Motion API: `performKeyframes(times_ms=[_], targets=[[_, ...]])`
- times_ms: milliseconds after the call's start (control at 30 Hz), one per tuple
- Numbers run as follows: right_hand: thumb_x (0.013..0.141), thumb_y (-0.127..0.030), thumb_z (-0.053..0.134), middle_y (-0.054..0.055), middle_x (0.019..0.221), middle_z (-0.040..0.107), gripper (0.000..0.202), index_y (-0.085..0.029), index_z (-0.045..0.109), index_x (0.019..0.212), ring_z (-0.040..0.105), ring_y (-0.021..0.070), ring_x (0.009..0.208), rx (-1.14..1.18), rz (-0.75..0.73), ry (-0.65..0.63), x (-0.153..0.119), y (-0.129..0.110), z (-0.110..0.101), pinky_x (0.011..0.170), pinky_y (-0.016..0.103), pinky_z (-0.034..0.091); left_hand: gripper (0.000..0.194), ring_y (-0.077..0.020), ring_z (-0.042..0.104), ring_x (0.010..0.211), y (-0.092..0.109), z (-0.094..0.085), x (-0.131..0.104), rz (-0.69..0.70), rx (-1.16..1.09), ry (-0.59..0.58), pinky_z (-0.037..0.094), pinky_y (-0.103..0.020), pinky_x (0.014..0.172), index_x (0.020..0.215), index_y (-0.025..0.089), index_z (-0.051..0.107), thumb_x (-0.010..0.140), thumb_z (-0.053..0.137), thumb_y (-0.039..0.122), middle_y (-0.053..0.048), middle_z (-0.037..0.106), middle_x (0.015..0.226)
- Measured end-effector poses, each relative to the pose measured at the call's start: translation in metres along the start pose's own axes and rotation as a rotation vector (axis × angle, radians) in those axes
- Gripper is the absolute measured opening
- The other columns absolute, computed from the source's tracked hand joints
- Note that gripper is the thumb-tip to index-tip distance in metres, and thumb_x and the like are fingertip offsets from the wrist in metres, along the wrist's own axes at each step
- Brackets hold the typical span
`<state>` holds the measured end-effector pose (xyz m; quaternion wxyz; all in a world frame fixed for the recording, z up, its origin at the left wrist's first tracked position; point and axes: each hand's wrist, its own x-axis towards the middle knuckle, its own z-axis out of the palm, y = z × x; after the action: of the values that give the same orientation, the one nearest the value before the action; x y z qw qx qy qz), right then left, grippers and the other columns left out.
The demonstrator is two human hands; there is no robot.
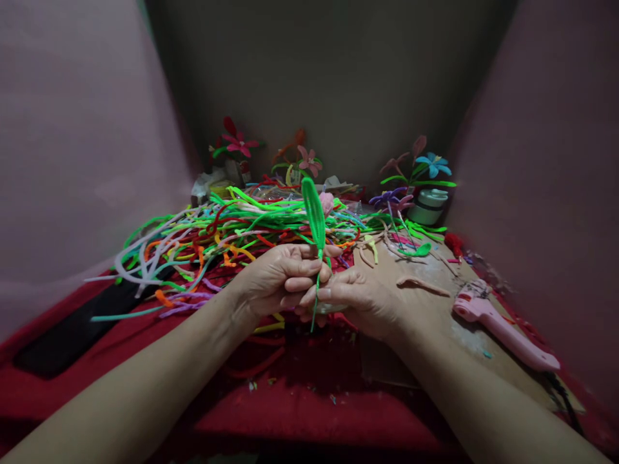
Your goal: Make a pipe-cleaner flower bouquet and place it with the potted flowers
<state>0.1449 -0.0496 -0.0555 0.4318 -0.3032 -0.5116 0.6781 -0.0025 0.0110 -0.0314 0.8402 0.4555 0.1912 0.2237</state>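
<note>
Upright between my two hands stands a green pipe-cleaner leaf [314, 216] with a thin twisted stem running down. My left hand [287, 274] pinches the stem just under the leaf blade, thumb and fingers closed. Lower on the same stem, my right hand [351, 293] is closed with thumb and fingertips on it. Something pale and shiny shows under the right fingers, but I cannot make out what it is. Behind the leaf lies a large heap of coloured pipe cleaners [261, 216].
A pink glue gun [505, 325] rests on a cardboard sheet [420, 303] at the right, among loose pipe-cleaner pieces. Finished flowers [432, 165] and a lidded jar [428, 206] stand at the back. On the left is a black flat object [77, 332] on the red cloth [271, 419].
</note>
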Motion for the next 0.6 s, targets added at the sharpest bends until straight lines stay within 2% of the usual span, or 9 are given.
performKeyframes(times_ms=[133,233,333,467,600], targets=[[0.075,-0.03,0.061,0.006,0.079,0.069,0.022,-0.016,0.074,0.085,0.061,0.016,0.073,-0.023,0.005,-0.015,0.0005,0.0045,-0.0029,0.063,0.027,0.044,0.031,-0.0002,0.037,0.031,0.0002,0.0009,0.0003,0.009,-0.035,0.012,0.047,-0.019,0.045,0.104,0.01,0.059,0.075,0.054,0.004,0.0,0.061,0.061],[0.077,-0.028,0.059,0.006,0.078,0.067,0.021,-0.015,0.074,0.084,0.059,0.0149,0.071,-0.025,-0.011,-0.015,0.0016,0.0079,-0.0076,0.067,0.029,0.043,0.031,0.0001,0.035,0.031,0.0024,0.0013,0.0002,0.047,-0.02,0.012,0.047,-0.019,0.045,0.104,0.011,0.059,0.074,0.056,0.003,0.001,0.059,0.06],[0.075,-0.026,0.059,0.004,0.07,0.064,0.018,-0.015,0.073,0.075,0.054,0.0126,0.065,-0.062,-0.068,0.084,0.0029,0.0068,-0.0096,0.064,0.027,0.04,0.027,-0.0031,0.039,0.036,0.0055,0.0011,0.0,0.08,0.017,0.023,0.041,-0.015,0.039,0.101,0.013,0.058,0.075,0.062,0.013,0.002,0.055,0.055],[0.073,-0.028,0.058,-0.001,0.055,0.054,0.021,-0.014,0.066,0.06,0.042,0.0094,0.054,-0.249,-0.082,0.228,0.0032,0.0007,-0.0053,0.056,0.025,0.033,0.026,-0.0016,0.037,0.036,0.0044,0.0033,0.0006,0.083,0.139,0.184,0.036,-0.013,0.038,0.09,0.016,0.057,0.068,0.071,0.018,0.007,0.049,0.051],[0.071,-0.024,0.057,-0.003,0.053,0.049,0.017,-0.014,0.064,0.059,0.038,0.0088,0.053,-0.343,-0.042,0.275,0.0029,-0.0016,-0.0018,0.055,0.025,0.03,0.023,-0.0019,0.037,0.034,0.0,0.0058,0.0017,0.143,0.302,0.286,0.028,-0.012,0.036,0.071,0.015,0.055,0.06,0.075,0.013,0.008,0.045,0.042]])
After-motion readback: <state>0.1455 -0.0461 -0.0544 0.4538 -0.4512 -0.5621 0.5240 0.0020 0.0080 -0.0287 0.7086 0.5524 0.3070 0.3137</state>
